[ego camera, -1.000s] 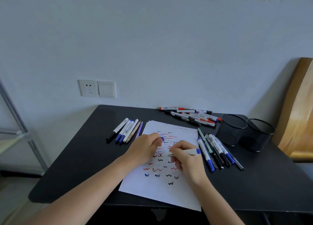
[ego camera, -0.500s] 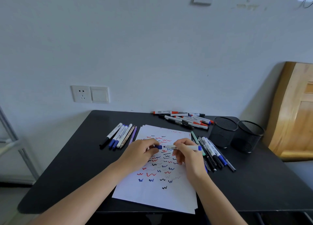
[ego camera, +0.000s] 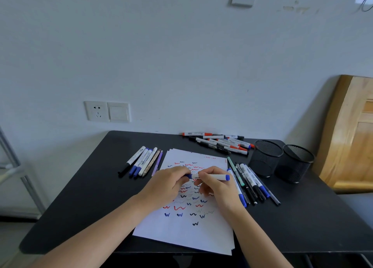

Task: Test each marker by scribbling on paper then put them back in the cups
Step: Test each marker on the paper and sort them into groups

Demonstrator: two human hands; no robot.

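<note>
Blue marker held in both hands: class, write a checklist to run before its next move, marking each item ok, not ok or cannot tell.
1. Grip on blue marker: ok, left hand pinches its cap, right hand its barrel.
2. Cap fully seated: cannot tell, the hands hide the joint.
3. First mesh cup and second mesh cup upright, mouths open: ok.
4. Bare paper for more scribbles: ok, near edge blank.
5. Straight route to cups free: not ok, row of markers lies between.

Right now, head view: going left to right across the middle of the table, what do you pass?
left marker row → paper stack → right marker row → first mesh cup → second mesh cup → wooden panel
</note>
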